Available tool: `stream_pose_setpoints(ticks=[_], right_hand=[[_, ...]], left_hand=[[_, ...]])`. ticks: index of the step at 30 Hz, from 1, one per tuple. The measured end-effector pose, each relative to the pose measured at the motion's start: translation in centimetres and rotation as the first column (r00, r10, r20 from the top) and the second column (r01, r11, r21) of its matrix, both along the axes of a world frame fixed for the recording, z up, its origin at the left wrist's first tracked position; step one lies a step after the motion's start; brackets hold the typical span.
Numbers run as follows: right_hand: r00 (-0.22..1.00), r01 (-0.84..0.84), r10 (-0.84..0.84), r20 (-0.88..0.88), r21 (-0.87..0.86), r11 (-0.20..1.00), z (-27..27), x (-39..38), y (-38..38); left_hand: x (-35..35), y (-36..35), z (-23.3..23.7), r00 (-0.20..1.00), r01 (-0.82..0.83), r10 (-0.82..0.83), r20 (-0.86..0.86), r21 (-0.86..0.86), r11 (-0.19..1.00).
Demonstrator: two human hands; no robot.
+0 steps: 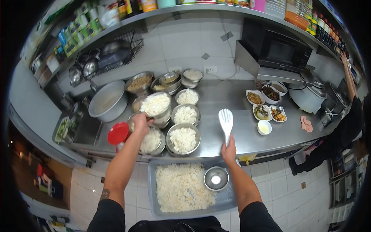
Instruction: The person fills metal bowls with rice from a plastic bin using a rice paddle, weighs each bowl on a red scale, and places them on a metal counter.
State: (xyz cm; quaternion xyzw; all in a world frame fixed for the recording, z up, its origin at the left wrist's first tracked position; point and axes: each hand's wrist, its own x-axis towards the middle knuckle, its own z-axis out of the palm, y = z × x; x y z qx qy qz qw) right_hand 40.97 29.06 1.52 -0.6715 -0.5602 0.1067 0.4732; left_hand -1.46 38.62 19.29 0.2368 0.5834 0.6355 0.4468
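My left hand reaches over the counter and grips the near edge of a metal bowl heaped with white rice. That bowl is above other bowls at the left. My right hand holds a white slotted serving spoon upright by its handle, head up, over the counter's front edge. Below my arms is a grey-blue tub with loose white rice spread in it. A bare metal bowl sits in the tub's right side.
Several rice-filled bowls stand on the steel counter. At left are a large pot and red lid. Small dishes and a rice cooker stand right. Another person reaches toward the shelf at far right.
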Motion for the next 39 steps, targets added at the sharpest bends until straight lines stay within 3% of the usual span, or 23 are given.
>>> stream_pose_setpoints(ticks=[2,3,6,9,13,15,16,18,23,26,29,33,34,36,38,39], right_hand=[[0.998,-0.047,0.056,0.027,-0.264,0.963,0.5,0.7,0.8],[0.994,0.007,0.011,0.110,-0.161,0.987,-0.6,0.6,1.5],[0.995,0.025,-0.005,0.101,-0.202,0.979,-1.4,0.6,1.9],[0.996,0.034,-0.017,0.092,-0.185,0.982,-1.7,0.7,2.3],[0.987,0.051,-0.028,0.155,-0.150,0.987,-2.0,0.7,2.6],[0.987,0.046,-0.019,0.162,-0.160,0.986,-2.2,0.8,2.8],[0.985,0.046,-0.018,0.170,-0.159,0.986,-2.3,0.8,2.9],[0.985,0.038,-0.009,0.173,-0.169,0.985,-2.5,0.9,2.6],[0.992,0.041,-0.023,0.122,-0.153,0.987,-2.2,0.8,2.9],[0.989,0.051,-0.029,0.144,-0.152,0.987,-2.4,0.7,3.0],[0.990,0.052,-0.033,0.138,-0.138,0.989,-2.2,0.6,2.9],[0.989,0.051,-0.035,0.144,-0.111,0.993,-2.1,0.8,2.5],[0.991,0.040,-0.023,0.130,-0.126,0.991,-2.1,0.8,2.5],[0.996,0.025,-0.010,0.088,-0.176,0.984,-1.7,0.8,2.4],[0.997,0.028,-0.019,0.073,-0.131,0.991,-2.8,1.1,2.3],[0.999,0.005,0.001,0.041,-0.135,0.991,-2.3,1.1,2.0]], left_hand=[[4.0,4.0,-0.6,1.000,0.003,-0.003,0.000,-0.002,1.000],[4.4,7.2,-2.3,0.995,0.020,-0.026,-0.099,-0.054,0.998],[8.9,11.9,-1.3,0.978,0.048,-0.047,-0.204,0.001,0.999],[11.3,18.3,-2.7,0.992,0.039,-0.036,-0.119,0.024,0.999],[11.8,24.5,-7.8,0.979,0.068,-0.072,-0.192,-0.032,0.997],[12.0,24.9,-9.6,0.958,0.044,-0.109,-0.267,-0.237,0.971],[12.1,25.3,-10.4,0.959,0.043,-0.110,-0.261,-0.247,0.968],[12.0,26.0,-10.7,0.981,-0.061,0.030,-0.193,-0.153,0.986],[11.4,26.9,-8.2,0.971,-0.031,0.001,-0.238,-0.123,0.992],[10.4,27.4,-9.1,0.975,0.097,-0.116,-0.192,-0.104,0.990],[11.6,26.1,-9.3,0.953,0.135,-0.184,-0.241,-0.205,0.969],[10.3,26.4,-11.5,0.949,0.162,-0.211,-0.236,-0.210,0.964],[10.3,25.3,-9.9,0.945,0.161,-0.214,-0.248,-0.218,0.962],[10.5,23.0,-6.6,0.850,0.165,-0.265,-0.455,-0.246,0.955],[8.7,23.1,-6.6,0.522,0.163,-0.250,-0.815,-0.192,0.968],[11.1,18.6,-5.2,0.618,0.250,-0.094,-0.780,0.081,0.965]])
